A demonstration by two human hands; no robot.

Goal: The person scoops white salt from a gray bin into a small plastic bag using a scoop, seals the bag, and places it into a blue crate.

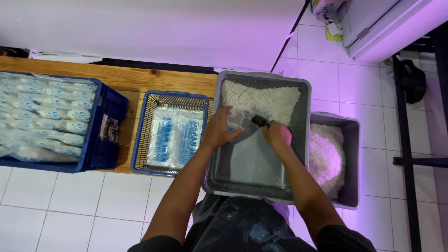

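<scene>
Over the grey plastic tub [298, 140] of white grains, the left hand [219, 130] grips a clear plastic bag [235, 119]; the right hand [278, 134] clenches a dark-handled scoop [259, 122].

Right hand [279, 134]: fingers curled over a dark handle [260, 122]; tool's working end blurred, kind unclear. Left hand [218, 129] covers most of a clear bag [235, 118]; contents not discernible. Second grey tub [351, 140] partly hidden behind the first tub [252, 163]. Blue crate [100, 140] cut off at left edge. Black bag [410, 77] on floor, detail too dark. Tabletop [140, 77] mostly covered by containers.
</scene>
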